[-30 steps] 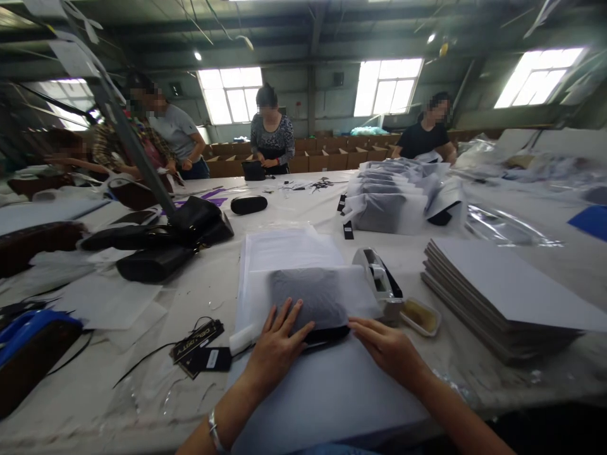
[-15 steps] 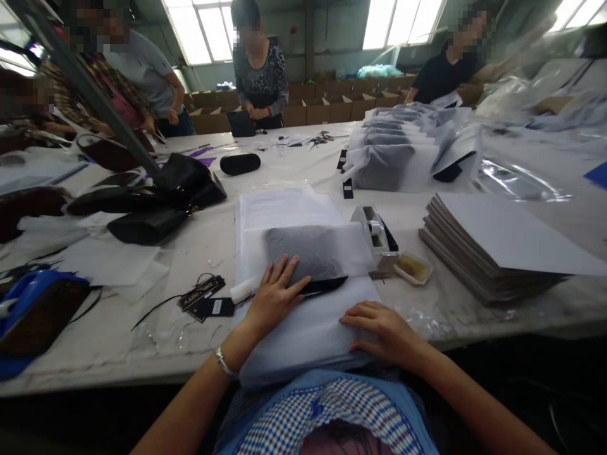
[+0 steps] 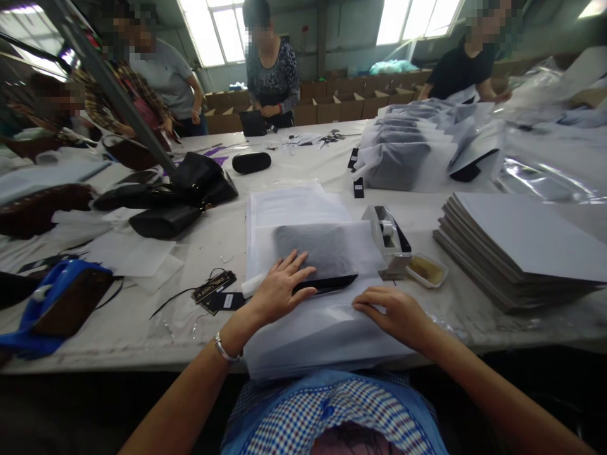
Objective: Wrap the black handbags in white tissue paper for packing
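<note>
A dark pouch [image 3: 318, 256] lies half covered by thin white tissue paper [image 3: 303, 208] on the table in front of me. My left hand [image 3: 279, 287] rests flat on its near left corner, fingers spread. My right hand [image 3: 396, 313] lies palm down on the near part of the tissue sheet [image 3: 327, 332], fingers curled slightly on the paper, just below the pouch's right end. A black hang tag [image 3: 213, 294] with a cord lies left of the left hand.
A tape dispenser [image 3: 389, 234] and a small dish [image 3: 427, 270] stand right of the pouch. A stack of grey boards [image 3: 521, 246] is further right. Wrapped pouches [image 3: 403, 161] lie behind. Black bags [image 3: 180, 196] and a blue item [image 3: 57, 303] are at left. Several people work across the table.
The view dipped and shifted. My right hand moved from the pouch's right edge down onto the near tissue sheet. The left hand stayed on the pouch.
</note>
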A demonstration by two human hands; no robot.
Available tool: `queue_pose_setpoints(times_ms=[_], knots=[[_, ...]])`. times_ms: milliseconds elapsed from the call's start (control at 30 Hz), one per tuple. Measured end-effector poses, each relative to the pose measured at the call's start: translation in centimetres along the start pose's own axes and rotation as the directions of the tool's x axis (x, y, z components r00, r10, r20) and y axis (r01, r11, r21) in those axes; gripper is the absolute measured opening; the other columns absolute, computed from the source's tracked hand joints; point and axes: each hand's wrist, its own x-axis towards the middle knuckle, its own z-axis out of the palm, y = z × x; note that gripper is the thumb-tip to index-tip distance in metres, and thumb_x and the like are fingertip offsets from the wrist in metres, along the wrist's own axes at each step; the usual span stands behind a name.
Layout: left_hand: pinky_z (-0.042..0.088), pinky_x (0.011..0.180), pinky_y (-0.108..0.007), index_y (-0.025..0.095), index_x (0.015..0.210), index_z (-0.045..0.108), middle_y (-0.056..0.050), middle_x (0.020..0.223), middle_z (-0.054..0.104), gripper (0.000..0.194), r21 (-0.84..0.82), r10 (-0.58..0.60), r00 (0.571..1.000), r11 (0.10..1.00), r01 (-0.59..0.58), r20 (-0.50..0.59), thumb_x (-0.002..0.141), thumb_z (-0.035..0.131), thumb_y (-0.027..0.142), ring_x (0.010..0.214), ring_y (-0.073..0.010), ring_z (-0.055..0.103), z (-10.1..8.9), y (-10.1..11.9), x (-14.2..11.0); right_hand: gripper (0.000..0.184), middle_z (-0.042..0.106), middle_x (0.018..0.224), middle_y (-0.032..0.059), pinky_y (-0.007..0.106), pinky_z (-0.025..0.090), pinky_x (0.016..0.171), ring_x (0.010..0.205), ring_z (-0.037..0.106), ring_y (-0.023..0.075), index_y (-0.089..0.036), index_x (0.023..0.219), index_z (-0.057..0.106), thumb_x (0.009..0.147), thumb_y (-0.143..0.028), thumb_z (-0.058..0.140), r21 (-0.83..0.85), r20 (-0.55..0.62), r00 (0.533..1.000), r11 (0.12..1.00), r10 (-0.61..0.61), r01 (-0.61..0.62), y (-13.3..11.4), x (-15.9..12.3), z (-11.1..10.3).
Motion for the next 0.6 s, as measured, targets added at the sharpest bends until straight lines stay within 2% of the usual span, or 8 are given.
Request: queue_pose_setpoints(times_ms=[167,233,267,333,400,467,533,600], knots=[[0.023,0.119,-0.046,0.022,0.132,0.058,-0.01,0.155,0.038,0.058,-0.163,0.015,0.973,0.986,0.023,0.229,0.101,0.023,0.056,0.148,-0.0267,0.022,-4.8,0.0,1.3,0.018,0.075,0.092,-0.002,0.026,0.049,0.078,0.084,0.068,0.0171,-0.027,0.09,0.074,0.091,-0.034,0.058,0.043,-0.025,0.993,0.993,0.114,-0.113,-0.4,3.9,-2.6],[0.025,0.118,-0.046,0.023,0.132,0.057,-0.009,0.155,0.039,0.059,-0.182,0.031,0.944,0.983,0.031,0.328,0.099,0.025,0.06,0.147,-0.0277,0.025,-6.3,-0.2,1.8,0.019,0.076,0.091,-0.0009,0.027,0.05,0.077,0.084,0.069,0.019,-0.026,0.089,0.076,0.089,-0.035,0.059,0.025,-0.022,0.991,0.991,0.134,-0.134,-0.1,5.6,-3.1],[0.028,0.117,-0.045,0.024,0.133,0.056,-0.009,0.155,0.039,0.058,-0.172,0.037,0.935,0.985,0.026,0.352,0.097,0.033,0.063,0.146,-0.0289,0.027,-6.7,-0.2,1.9,0.019,0.076,0.089,-0.0005,0.027,0.05,0.076,0.083,0.069,0.0195,-0.026,0.088,0.076,0.088,-0.036,0.06,0.019,-0.016,0.99,0.99,0.142,-0.142,0.2,6.4,-3.2],[0.036,0.112,-0.042,0.026,0.129,0.057,-0.009,0.152,0.044,0.056,-0.099,0.036,0.949,0.995,-0.005,0.314,0.087,0.056,0.062,0.142,-0.0307,0.036,-6.7,-0.3,2.2,0.02,0.076,0.085,-0.0006,0.028,0.05,0.074,0.08,0.069,0.0197,-0.025,0.087,0.076,0.088,-0.036,0.06,0.013,0.008,0.988,0.988,0.151,-0.151,0.7,7.7,-3.2],[0.046,0.103,-0.038,0.025,0.118,0.061,-0.008,0.141,0.056,0.04,0.003,0.008,0.981,1.0,-0.009,0.195,0.083,0.069,0.043,0.132,-0.0291,0.051,-5.7,-0.3,2.3,0.022,0.076,0.084,-0.0007,0.028,0.051,0.074,0.079,0.069,0.0197,-0.026,0.087,0.076,0.09,-0.038,0.058,-0.003,-0.001,0.989,0.989,0.146,-0.146,0.9,8.2,-3.1],[0.051,0.094,-0.034,0.023,0.104,0.063,-0.006,0.127,0.066,0.018,0.07,-0.034,0.996,0.997,0.028,0.08,0.086,0.064,0.02,0.12,-0.0255,0.061,-4.3,-0.3,2.5,0.026,0.076,0.092,0.0005,0.03,0.052,0.076,0.082,0.069,0.0202,-0.027,0.095,0.075,0.093,-0.042,0.054,-0.047,-0.056,0.992,0.992,0.115,-0.117,0.5,8.2,-2.9],[0.053,0.09,-0.032,0.023,0.099,0.062,-0.005,0.117,0.071,0.02,0.094,-0.056,0.998,0.994,0.054,0.018,0.087,0.055,0.007,0.116,-0.0235,0.064,-3.0,-0.3,2.7,0.031,0.073,0.107,0.0041,0.034,0.053,0.083,0.092,0.069,0.0228,-0.026,0.111,0.07,0.093,-0.046,0.055,-0.132,-0.124,0.992,0.99,0.032,-0.048,-0.3,7.7,-2.6],[0.054,0.09,-0.033,0.022,0.099,0.061,-0.005,0.113,0.072,0.024,0.115,-0.043,0.999,0.992,0.045,-0.023,0.087,0.052,0.004,0.116,-0.0231,0.064,-2.2,-0.3,2.8,0.042,0.068,0.119,0.0091,0.042,0.05,0.093,0.104,0.065,0.027,-0.024,0.124,0.062,0.088,-0.046,0.063,-0.246,-0.136,0.987,0.968,-0.088,0.053,-1.1,7.4,-2.0]])
